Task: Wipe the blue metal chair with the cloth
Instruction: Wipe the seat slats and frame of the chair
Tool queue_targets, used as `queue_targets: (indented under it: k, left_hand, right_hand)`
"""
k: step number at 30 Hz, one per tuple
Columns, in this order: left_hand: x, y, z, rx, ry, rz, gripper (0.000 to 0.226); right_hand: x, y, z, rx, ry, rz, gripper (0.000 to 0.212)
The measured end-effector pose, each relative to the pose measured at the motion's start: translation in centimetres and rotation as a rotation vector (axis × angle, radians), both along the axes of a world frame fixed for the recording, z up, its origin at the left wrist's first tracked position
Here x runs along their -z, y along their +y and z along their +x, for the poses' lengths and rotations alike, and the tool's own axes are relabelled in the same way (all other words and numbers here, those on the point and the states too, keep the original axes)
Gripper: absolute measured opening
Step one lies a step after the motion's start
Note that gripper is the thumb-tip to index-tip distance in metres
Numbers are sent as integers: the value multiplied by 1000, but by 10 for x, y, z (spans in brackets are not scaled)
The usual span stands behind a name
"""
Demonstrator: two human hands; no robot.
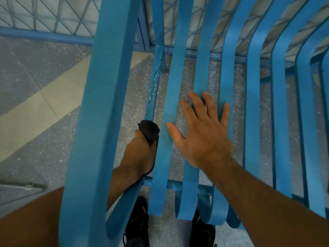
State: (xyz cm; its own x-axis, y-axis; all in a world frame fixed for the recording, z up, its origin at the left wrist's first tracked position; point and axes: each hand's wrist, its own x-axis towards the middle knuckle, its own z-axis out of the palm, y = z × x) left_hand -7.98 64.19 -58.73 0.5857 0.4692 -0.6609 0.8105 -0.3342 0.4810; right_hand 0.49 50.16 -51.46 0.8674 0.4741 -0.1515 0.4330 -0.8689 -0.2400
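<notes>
The left hand (140, 154) pinches the small dark bunched cloth (150, 130) against a thin bar (154, 93) of the blue metal slatted chair (106, 86), and the right hand (201, 134) lies flat, fingers (210, 106) spread, on the seat slats (252, 104). In that tight gap the cloth may slip and drop to the grey speckled floor (178, 81).

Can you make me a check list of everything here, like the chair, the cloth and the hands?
Surface: blue metal chair, slatted; its thin side bar looks scratched.
Job's things: dark cloth bunched against that side bar.
Clutter: flat grey thing at lower left, too blurred to name.
Grippers: left hand grips the cloth; right hand lies flat, fingers spread, on the seat slats.
Cables: nothing seen.
Surroundings: speckled grey floor with a beige stripe, blue mesh fence, black shoes below.
</notes>
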Motion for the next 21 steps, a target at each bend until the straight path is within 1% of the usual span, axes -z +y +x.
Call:
queue_targets:
  k: [5, 8, 9, 11, 14, 15, 16, 17, 18, 19, 20, 21]
  left_hand:
    - [0, 3, 12, 48, -11, 71, 41]
    - [1, 3, 15, 13, -48, 39, 53]
    - [2, 3, 12, 24, -67, 15, 53]
    - [1, 5, -1, 102, -115, -37, 42]
    - [7, 5, -13, 209, -151, -30, 46]
    - [6, 5, -12, 186, -137, -9, 40]
    - [1, 3, -7, 116, -105, -18, 38]
    - [-5, 2, 0, 20, -74, -48, 51]
    - [-5, 1, 6, -59, -53, -75, 74]
    - [-6, 1, 12, -78, -37, -75, 95]
    - [-8, 2, 18, -61, -34, -50, 103]
    - [-10, 3, 25, -21, -35, -18, 98]
  right_hand:
    - [2, 0, -1, 0, -16, -2, 69]
    - [0, 0, 0, -9, -1, -12, 69]
    - [0, 0, 0, -9, 5, -12, 70]
    - [1, -1, 0, -10, 12, -10, 70]
    - [1, -1, -1, -9, -5, -11, 70]
    - [2, -1, -1, -9, -7, -12, 70]
    - [2, -1, -1, -11, -5, -14, 70]
    - [2, 0, -1, -12, -3, -13, 70]
    - [3, 0, -1, -10, -2, -11, 70]
    - [3, 0, 0, -7, -1, -12, 70]
    - [3, 0, 0, -8, 1, -16, 70]
    - [3, 0, 0, -10, 1, -20, 70]
